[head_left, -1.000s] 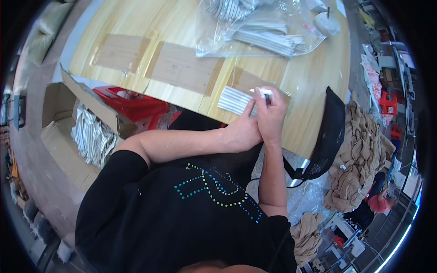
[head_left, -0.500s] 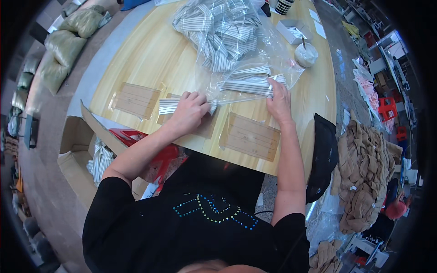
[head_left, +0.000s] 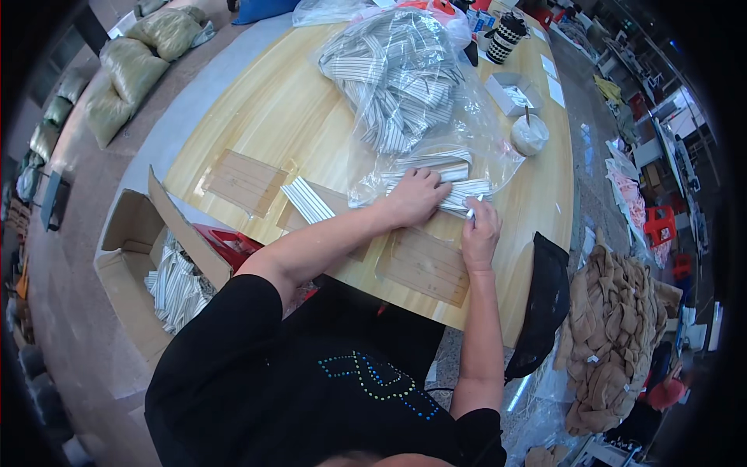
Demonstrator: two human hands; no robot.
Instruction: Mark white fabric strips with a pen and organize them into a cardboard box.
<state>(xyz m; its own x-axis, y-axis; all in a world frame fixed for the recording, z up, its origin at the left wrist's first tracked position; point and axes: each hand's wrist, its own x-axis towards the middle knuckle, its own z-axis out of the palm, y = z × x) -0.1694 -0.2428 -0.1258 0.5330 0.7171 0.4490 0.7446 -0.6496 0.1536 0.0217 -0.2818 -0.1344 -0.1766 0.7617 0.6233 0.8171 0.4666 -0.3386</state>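
My left hand [head_left: 419, 198] lies on a stack of striped fabric strips [head_left: 471, 188], its fingers stretched over them. The strips rest on the open end of a clear plastic bag [head_left: 484, 140]. At the stack's near right edge my right hand [head_left: 482, 235] is closed in a pinch, with a small white stick-like piece [head_left: 471, 212] between thumb and finger; its exact kind is unclear. To the left, another bundle of striped strips [head_left: 307, 199] lies slanted on a brown card, partly behind my left forearm. A lined brown card [head_left: 422, 265] is taped down below my hands.
More striped fabric [head_left: 393, 78] fills the bag behind. At the right stand a small white box [head_left: 513, 95], a round wrapped container [head_left: 530, 135] and a patterned cup [head_left: 506, 39]. Another card [head_left: 243, 182] lies left. A cardboard box [head_left: 128, 268] holds striped pieces beside the table.
My left hand has left the strips on the middle card and moved right onto the stack by the bag. Those strips now lie slanted. The right hand stays by the stack's right end.
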